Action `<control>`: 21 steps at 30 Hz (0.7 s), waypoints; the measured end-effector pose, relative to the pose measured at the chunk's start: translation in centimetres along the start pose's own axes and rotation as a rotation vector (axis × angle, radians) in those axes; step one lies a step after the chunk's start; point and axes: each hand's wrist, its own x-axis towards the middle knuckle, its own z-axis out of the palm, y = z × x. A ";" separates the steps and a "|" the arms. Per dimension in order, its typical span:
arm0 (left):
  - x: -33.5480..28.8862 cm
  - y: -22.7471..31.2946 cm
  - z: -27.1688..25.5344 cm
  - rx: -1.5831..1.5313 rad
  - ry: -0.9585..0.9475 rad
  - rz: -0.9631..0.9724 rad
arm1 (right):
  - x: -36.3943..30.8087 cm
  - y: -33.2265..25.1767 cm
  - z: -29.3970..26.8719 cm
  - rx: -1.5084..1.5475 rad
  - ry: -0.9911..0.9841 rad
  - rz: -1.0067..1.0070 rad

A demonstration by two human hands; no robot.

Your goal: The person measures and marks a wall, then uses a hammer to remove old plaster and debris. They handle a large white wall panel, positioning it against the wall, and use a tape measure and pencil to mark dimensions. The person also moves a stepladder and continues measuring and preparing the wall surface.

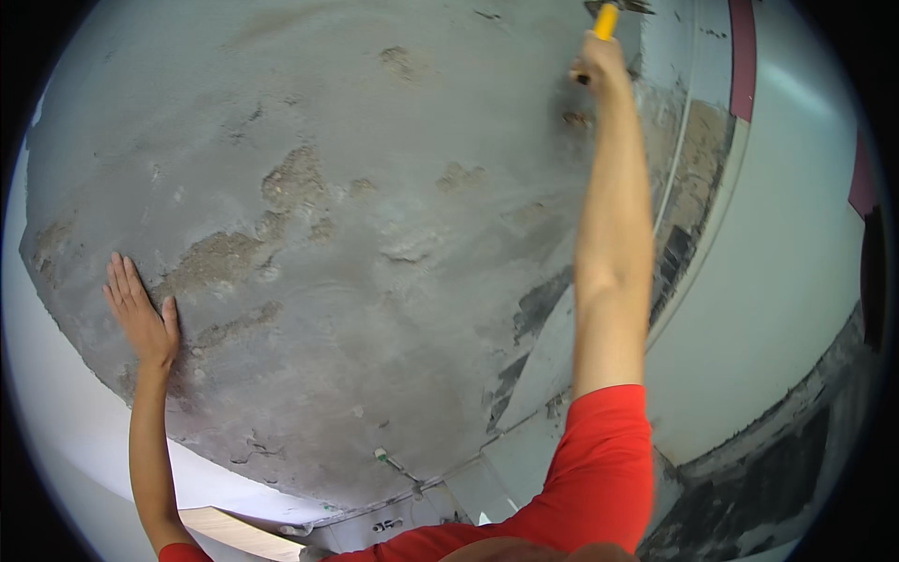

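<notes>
A grey wall point(375, 187) with scraped, patchy plaster fills most of the view. My left hand point(140, 314) lies flat against it at the lower left, fingers spread and holding nothing. My right arm, in a red sleeve, reaches high up the wall. My right hand point(599, 64) is closed around the yellow handle of a scraper point(607, 19). Its metal blade touches the wall near the top edge of the picture and is partly cut off there.
Brown patches point(220, 260) show where the coating has come off. A white pipe point(676, 159) runs down the wall on the right, beside a dark red band point(742, 56). Small pipe fittings point(398, 464) stick out low on the wall.
</notes>
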 end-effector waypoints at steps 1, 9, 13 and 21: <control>-0.1 -0.4 -0.1 0.019 -0.004 0.003 | -3.2 0.0 1.2 0.016 -0.040 0.028; 0.2 -0.4 -0.1 0.056 0.068 0.042 | -30.4 7.6 0.5 -0.338 -0.118 -0.096; -0.1 0.0 0.0 0.044 0.084 0.041 | -43.5 13.8 -1.9 -0.259 -0.258 0.150; -0.2 -0.3 -0.1 0.043 0.104 0.077 | -50.5 19.2 -7.5 -0.275 -0.103 0.134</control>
